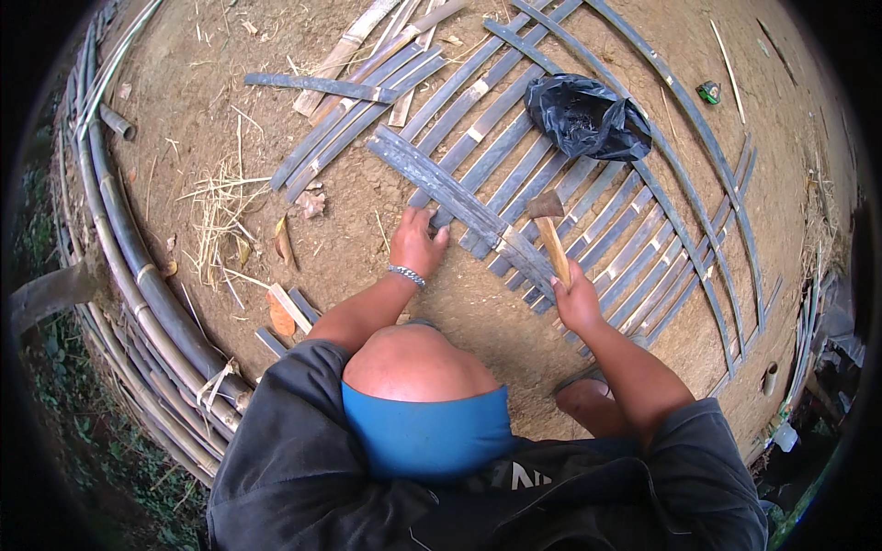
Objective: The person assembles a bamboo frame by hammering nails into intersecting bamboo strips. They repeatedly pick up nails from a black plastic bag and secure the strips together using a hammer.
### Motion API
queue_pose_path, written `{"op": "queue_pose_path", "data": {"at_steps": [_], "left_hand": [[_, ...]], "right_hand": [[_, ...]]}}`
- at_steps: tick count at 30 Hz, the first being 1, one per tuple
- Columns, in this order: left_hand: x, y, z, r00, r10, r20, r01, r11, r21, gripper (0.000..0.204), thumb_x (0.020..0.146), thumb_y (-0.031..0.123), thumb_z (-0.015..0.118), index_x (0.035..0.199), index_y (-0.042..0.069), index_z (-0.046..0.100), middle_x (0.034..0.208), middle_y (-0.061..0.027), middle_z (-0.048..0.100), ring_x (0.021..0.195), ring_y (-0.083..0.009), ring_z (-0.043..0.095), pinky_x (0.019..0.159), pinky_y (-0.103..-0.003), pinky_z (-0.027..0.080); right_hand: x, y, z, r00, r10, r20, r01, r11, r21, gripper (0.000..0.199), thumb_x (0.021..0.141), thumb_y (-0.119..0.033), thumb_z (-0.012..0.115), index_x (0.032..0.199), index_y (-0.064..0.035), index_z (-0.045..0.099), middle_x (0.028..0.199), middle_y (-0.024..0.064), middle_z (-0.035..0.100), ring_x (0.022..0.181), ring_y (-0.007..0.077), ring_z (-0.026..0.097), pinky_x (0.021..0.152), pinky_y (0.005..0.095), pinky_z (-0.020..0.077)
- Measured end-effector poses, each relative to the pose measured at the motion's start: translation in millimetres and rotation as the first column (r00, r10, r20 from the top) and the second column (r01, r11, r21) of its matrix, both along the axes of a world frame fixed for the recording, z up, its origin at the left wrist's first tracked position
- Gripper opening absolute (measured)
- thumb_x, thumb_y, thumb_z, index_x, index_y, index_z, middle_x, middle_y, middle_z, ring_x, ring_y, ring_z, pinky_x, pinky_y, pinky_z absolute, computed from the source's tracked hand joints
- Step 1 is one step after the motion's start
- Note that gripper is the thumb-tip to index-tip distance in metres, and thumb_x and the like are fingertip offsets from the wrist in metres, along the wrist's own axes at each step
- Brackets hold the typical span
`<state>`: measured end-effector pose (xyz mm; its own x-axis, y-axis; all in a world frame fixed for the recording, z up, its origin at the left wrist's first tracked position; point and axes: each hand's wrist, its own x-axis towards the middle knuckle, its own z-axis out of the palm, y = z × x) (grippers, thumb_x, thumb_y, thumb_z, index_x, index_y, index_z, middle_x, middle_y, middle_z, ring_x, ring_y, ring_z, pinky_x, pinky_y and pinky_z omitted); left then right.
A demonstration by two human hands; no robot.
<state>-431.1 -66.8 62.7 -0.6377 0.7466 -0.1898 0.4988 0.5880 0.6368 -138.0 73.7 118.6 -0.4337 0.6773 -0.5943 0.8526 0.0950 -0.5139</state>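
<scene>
Beside the wide bamboo strip [441, 189], my right hand [577, 298] is gripping a wooden-handled tool [553, 244]; my left hand [416, 246] is curling, hold unclear.

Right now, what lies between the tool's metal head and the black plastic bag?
In the head view, dark slats show between the tool's metal head and the bag.

The person wears a loose, charcoal-black cloth shirt [570, 500] with wide short sleeves and a white printed marking [528, 476] on the front. Below it shows a smooth, bright-blue fabric garment [436, 436] with a neat hem at the knee. A silver chain-link metal bracelet [406, 274] circles the wrist of the bare left hand [415, 242], and a dark greyish sandal [581, 375] covers part of the right foot.
</scene>
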Motion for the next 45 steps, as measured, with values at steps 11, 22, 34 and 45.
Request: {"op": "queue_pose_path", "data": {"at_steps": [11,22,34,45], "left_hand": [[1,0,3,1.0,0.007,0.024,-0.007,1.0,-0.006,0.034,0.084,0.019,0.079,0.111,0.001,0.066,0.11,-0.0172,0.061,0.097,-0.0393,0.065,0.086,-0.048,0.054],[-9,25,50,0.692,-0.721,0.036,0.713,0.675,-0.188,0.053,0.087,0.032,0.079,0.129,0.004,0.062,0.132,-0.0182,0.058,0.127,-0.035,0.056,0.11,-0.051,0.043],[89,79,58,0.799,-0.594,-0.09,0.354,0.586,-0.729,0.132,0.081,0.094,0.043,0.165,-0.004,0.012,0.174,-0.0215,0.01,0.162,-0.0353,0.005,0.131,-0.049,0.008],[84,64,42,0.834,-0.532,-0.146,0.383,0.749,-0.541,0.133,0.077,0.093,0.052,0.164,-0.001,0.018,0.172,-0.0205,0.016,0.161,-0.0342,0.01,0.131,-0.048,0.01]], "right_hand": [[0,-5,-3,0.999,0.016,-0.052,-0.019,0.998,-0.053,0.045,0.101,-0.021,0.063,0.143,-0.0107,0.05,0.112,0.0323,0.068,0.109,0.0514,0.065,0.093,0.0527,0.0521],[15,104,41,0.935,0.353,0.044,-0.349,0.934,-0.07,0.045,0.101,-0.022,0.063,0.142,-0.0092,0.049,0.112,0.0298,0.069,0.106,0.05,0.066,0.09,0.054,0.0524],[90,167,59,0.934,0.277,-0.227,-0.266,0.961,0.08,0.043,0.102,-0.018,0.062,0.142,-0.0042,0.051,0.114,0.0311,0.068,0.11,0.0501,0.066,0.093,0.0483,0.0536],[49,143,-8,0.886,0.357,-0.295,-0.385,0.922,-0.041,0.045,0.102,-0.02,0.06,0.143,-0.0063,0.048,0.119,0.0297,0.067,0.113,0.0498,0.064,0.094,0.0496,0.0517]]}}
